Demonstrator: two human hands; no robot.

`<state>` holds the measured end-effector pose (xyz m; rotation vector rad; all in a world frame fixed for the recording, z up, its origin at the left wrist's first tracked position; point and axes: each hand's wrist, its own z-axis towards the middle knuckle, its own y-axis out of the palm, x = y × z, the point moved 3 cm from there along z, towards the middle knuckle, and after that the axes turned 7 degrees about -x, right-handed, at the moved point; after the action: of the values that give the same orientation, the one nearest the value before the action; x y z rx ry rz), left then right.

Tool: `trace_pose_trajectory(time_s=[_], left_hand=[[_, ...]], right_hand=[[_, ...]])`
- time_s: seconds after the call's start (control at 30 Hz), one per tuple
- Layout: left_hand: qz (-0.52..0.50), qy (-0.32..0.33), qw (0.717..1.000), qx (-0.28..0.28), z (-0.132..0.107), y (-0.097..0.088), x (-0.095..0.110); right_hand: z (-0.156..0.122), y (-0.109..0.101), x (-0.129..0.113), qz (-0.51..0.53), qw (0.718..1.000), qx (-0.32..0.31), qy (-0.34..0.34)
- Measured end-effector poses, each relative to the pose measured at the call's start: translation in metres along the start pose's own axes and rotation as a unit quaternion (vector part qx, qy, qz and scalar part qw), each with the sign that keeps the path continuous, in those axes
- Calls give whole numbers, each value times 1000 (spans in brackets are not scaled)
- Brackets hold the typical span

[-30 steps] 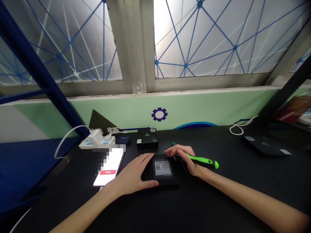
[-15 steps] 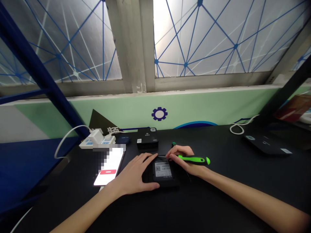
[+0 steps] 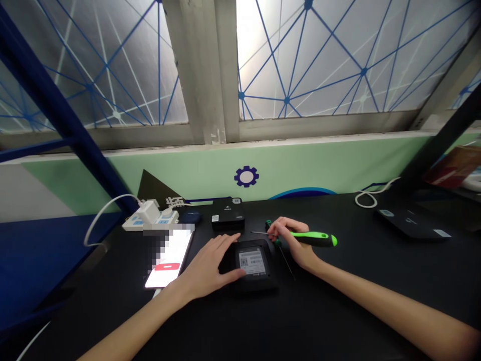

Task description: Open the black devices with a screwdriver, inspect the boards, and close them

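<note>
Black labelled device (image 3: 253, 262) lies on the dark table (image 3: 361, 291) in front of you, label up. Your left hand (image 3: 208, 268) is spread wide along its left side, thumb beside the label, fingers reaching toward the far edge; it steadies rather than clamps. Your right hand (image 3: 293, 238) has its fingers closed around the green-handled screwdriver (image 3: 315, 237), shaft pointing left over the far edge; tip contact cannot be confirmed. Recommended: brace the device firmly with the left palm, guide the shaft with your fingertips near its tip, apply light pressure, and direct it clear of your left fingers. Note the second screwdriver (image 3: 286, 261) just right of the device; avoid snagging it.
</note>
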<state>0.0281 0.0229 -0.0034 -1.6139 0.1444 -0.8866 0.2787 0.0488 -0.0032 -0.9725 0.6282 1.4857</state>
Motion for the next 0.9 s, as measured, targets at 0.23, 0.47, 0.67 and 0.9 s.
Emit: trace_pose_trajectory(time_s=[0.23,0.47,0.67,0.9], left_hand=[[27,-63,997,-18,2,-3,3],[8,-66,997,-40,1,-1,9],[26,-90,995,-16,0,4,5],[25,-106,994,-13,-2,6,1]], right_hand=[[8,-16,6,100,990,94,38],[11,-23,0,77,988,108,78],[13,-22,3,41,991,68,103],[22,-40,12,-217,963,32,154]])
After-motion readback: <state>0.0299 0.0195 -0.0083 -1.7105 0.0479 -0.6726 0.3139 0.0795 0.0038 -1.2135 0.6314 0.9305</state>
